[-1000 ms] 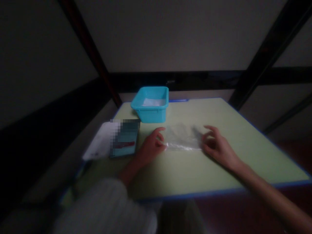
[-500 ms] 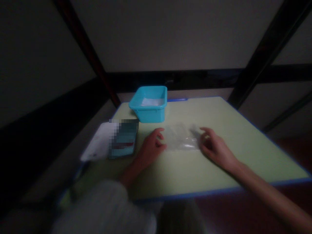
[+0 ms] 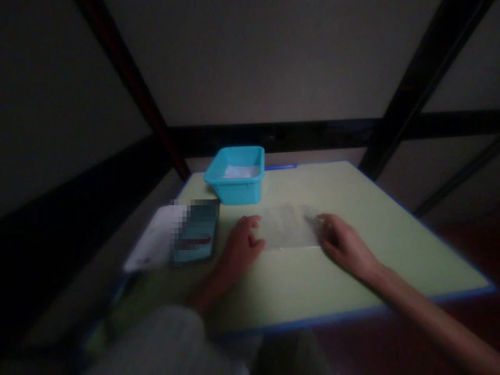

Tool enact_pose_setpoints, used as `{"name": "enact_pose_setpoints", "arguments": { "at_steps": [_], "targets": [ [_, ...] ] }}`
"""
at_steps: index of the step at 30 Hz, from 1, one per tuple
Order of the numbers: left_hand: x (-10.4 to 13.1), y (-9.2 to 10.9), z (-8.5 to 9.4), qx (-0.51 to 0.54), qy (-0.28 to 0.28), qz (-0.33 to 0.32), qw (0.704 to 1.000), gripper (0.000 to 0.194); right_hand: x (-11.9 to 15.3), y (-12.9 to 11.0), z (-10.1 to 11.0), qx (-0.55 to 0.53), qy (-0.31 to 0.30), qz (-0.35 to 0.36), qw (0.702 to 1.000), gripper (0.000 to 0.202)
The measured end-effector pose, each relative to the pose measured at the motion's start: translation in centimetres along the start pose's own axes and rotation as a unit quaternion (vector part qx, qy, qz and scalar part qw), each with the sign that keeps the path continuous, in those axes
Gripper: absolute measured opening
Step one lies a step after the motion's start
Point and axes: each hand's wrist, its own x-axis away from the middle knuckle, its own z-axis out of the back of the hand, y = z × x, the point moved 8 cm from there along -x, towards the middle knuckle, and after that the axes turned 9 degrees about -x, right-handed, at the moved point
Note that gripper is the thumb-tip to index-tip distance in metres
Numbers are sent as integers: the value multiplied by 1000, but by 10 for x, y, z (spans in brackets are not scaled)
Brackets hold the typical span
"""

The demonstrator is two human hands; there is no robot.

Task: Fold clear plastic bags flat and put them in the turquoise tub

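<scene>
A clear plastic bag (image 3: 289,229) lies flat on the pale yellow-green table (image 3: 312,291), between my two hands. My left hand (image 3: 244,242) rests by the bag's left edge, its thumb and fingers apart with nothing between them. At the opposite edge, my right hand (image 3: 341,239) has curled fingers touching the bag's right side. A small greyish patch shows inside the bag near the right fingertips; I cannot make out what it is.
Behind my left hand stands a turquoise basket (image 3: 240,192) with white paper inside. To the left lie a dark grey-green item (image 3: 199,234), partly blurred out, and white sheets (image 3: 156,237). A blue strip (image 3: 281,167) lies along the table's back edge.
The view has shifted slightly, so the table sits a little lower. The bag looks flatter, with less glare along its front edge. Both hands stay at its sides.
</scene>
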Motion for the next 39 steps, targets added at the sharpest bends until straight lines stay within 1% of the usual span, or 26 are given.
{"name": "enact_pose_setpoints", "arguments": {
  "at_steps": [4,8,11,14,16,17,19,22,24,26,29,35,39],
  "targets": [
    [0,3,3,-27,21,-32,999,39,-1,4,2,1,10,1,1000,44],
    [1,4,4,-57,34,-50,997,38,-1,5,6,6,19,-1,1000,43],
    [3,6,5,-81,36,-64,994,37,0,1,10,2,26,6,1000,40],
    [5,7,4,-97,33,-71,992,34,1,-8,13,0,17,31,999,26],
    [6,7,6,-105,40,-77,991,31,3,-17,13,9,-11,73,997,12],
    [7,8,7,-108,46,-82,990,29,5,-22,12,20,-27,98,995,9],
    [11,13,10,-111,59,-100,987,26,11,-28,10,48,-58,136,988,12],
    [21,23,13,-104,69,-137,983,25,22,-27,7,85,-84,149,982,17],
    [26,28,12,-102,60,-158,980,26,27,-25,4,94,-93,148,980,19],
    [29,31,9,-111,37,-174,978,26,32,-24,2,100,-98,149,979,20],
    [30,32,4,-146,17,-193,970,26,35,-24,0,107,-106,152,977,22],
    [30,37,11,-220,60,-243,943,23,44,-36,-2,120,-107,188,969,28],
    [28,36,11,-281,56,-232,930,23,50,-50,-7,117,-122,198,966,28]
  ]
}}
